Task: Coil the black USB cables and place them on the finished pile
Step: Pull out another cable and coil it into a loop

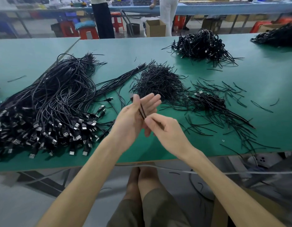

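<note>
**Both hands on one cable, mid-table near edge**

Person seated at green table (112,49), both forearms out over the near edge. L hand = left hand (133,117), palm up toward them, fingers straight and fanned to the far right, thumb laid along the black cable (142,110) and pinning it against the fingers. Cable runs as 2 strands side by side across that palm; its far end by the thumb tip is blurred, can't tell the plug type. R hand = right hand (168,131), thumb + index nipped on the near end of the same cable, other fingers loosely curled under. So the cable is in the air between both hands, above the table's near middle, not on any pile.

Left near: big heap of loose USB cables (48,112), plugs bunched toward the near edge, tails fanning far. Centre: tie heap (158,81), thin black strips, more scattered to the right. In among those, a small clump of coiled cables (209,100). Far right: pile of coiled cables (202,45), well apart from the hands. Another dark pile (279,36) at the far right edge.

Beyond the table: red stools (88,32), cardboard box (155,27), 2 people standing
</note>
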`<act>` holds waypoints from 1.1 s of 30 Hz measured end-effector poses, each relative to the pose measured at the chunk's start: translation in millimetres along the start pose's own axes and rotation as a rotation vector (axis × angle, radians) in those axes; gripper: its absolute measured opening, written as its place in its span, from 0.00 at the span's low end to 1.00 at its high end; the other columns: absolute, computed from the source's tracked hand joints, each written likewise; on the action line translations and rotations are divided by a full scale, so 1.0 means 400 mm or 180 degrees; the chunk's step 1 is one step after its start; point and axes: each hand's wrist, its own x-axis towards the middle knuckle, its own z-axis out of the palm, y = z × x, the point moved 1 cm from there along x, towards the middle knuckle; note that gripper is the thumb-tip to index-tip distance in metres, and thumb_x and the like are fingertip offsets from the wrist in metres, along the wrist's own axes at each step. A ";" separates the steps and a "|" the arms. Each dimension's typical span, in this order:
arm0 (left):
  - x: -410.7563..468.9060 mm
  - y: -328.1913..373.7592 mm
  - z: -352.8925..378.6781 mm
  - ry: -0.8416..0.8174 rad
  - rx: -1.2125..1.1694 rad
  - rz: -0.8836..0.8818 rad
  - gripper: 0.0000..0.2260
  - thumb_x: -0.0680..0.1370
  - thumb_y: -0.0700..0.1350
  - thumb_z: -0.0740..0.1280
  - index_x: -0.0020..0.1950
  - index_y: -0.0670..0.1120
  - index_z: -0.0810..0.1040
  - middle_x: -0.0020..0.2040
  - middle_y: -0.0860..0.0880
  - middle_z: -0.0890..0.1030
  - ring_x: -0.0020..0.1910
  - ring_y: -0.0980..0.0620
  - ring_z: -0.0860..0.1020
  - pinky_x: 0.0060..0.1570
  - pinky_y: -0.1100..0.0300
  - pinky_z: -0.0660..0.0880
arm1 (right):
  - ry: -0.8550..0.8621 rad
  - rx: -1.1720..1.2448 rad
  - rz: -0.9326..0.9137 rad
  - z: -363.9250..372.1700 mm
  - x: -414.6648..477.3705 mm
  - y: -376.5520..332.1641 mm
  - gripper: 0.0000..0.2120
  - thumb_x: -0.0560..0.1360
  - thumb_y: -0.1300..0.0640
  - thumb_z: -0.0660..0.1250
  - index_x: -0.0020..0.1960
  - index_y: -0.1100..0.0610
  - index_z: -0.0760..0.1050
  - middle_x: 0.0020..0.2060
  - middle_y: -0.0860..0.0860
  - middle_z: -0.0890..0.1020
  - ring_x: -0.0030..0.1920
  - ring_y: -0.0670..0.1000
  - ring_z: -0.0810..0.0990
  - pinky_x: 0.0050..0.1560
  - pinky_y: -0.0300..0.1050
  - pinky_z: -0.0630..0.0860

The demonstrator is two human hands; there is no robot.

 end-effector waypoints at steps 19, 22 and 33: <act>-0.009 -0.033 -0.043 0.0257 0.3430 0.0628 0.13 0.86 0.49 0.58 0.54 0.46 0.81 0.43 0.60 0.81 0.41 0.62 0.77 0.45 0.65 0.72 | 0.0697 -0.0189 0.0021 -0.051 0.055 0.010 0.08 0.81 0.63 0.66 0.56 0.60 0.84 0.47 0.53 0.84 0.44 0.48 0.82 0.47 0.37 0.75; -0.001 -0.046 -0.012 0.0685 0.1834 0.0457 0.10 0.84 0.52 0.61 0.59 0.53 0.81 0.60 0.57 0.83 0.62 0.62 0.79 0.61 0.64 0.73 | 0.0534 0.0022 0.0158 -0.007 0.034 0.002 0.14 0.82 0.64 0.65 0.66 0.59 0.80 0.51 0.52 0.84 0.47 0.48 0.84 0.49 0.39 0.78; -0.023 0.065 -0.020 0.0293 -0.0034 0.0477 0.16 0.86 0.50 0.58 0.52 0.43 0.82 0.40 0.50 0.80 0.34 0.52 0.78 0.41 0.61 0.76 | -0.0017 -0.0875 0.0249 -0.025 0.017 0.101 0.09 0.81 0.66 0.65 0.51 0.61 0.84 0.45 0.50 0.84 0.47 0.52 0.82 0.56 0.52 0.77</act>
